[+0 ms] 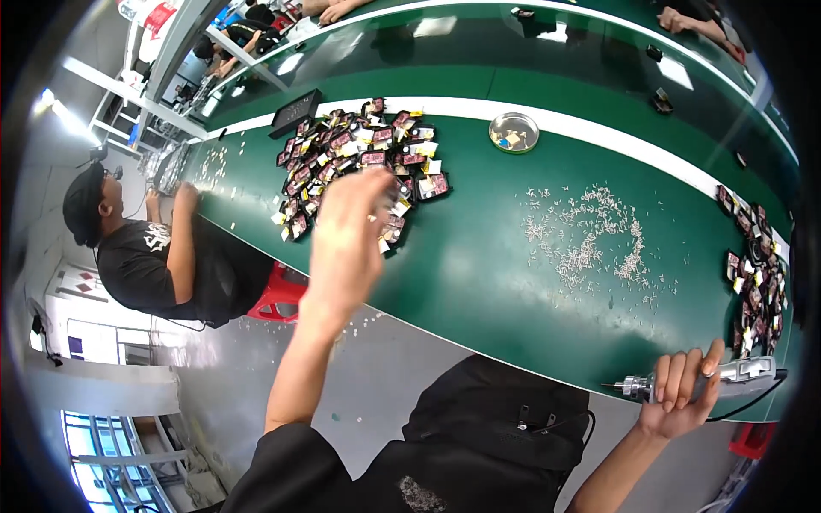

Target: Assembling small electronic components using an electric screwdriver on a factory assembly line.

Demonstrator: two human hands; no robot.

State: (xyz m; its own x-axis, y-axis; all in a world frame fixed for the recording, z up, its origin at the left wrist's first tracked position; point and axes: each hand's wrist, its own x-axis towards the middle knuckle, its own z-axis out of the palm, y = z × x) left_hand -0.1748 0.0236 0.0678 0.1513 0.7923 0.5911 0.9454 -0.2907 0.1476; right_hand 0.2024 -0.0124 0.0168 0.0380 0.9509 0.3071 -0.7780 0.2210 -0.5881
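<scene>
A small round metal dish (pixel 514 132) sits on the green table (pixel 479 256) near the white stripe (pixel 599 132). Tiny pale screws (pixel 590 235) lie scattered well to its right. A flat black tray (pixel 296 112) rests at the far left end. A person in a black shirt (pixel 141 256) sits on a red stool (pixel 280 295) beside the table.

bench centre: bare green table (pixel 479 256) between the heap of small red-and-black circuit boards (pixel 359 162) at left and loose scattered screws (pixel 590 231) | right edge: second pile of boards (pixel 754 282) | far side: round metal dish (pixel 514 132) stands apart | left: seated co-worker (pixel 145 248)
</scene>
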